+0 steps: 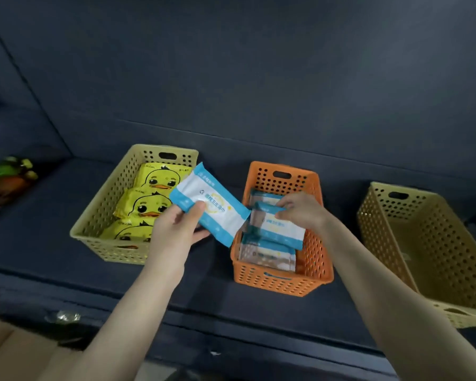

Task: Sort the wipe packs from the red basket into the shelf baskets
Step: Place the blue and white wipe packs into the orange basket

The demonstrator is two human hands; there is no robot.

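Along the shelf (52, 193) front edge, the beige basket (423, 243) shows no packs, the yellow basket (94, 215) holds duck packs (154, 180), and in the orange basket (280, 281) my right hand (300, 209) pinches the top pack (278, 229) while my left hand (176, 229) clamps a loose blue pack (212, 207) over its left rim; midway, I judge.

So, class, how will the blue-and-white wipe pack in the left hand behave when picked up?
Probably fairly firm: the blue-and-white pack looks flat though the left hand grips only one end. Likely light, since thumb and fingers alone carry it. Its glossy film may be slippery; being flat, it should not roll.
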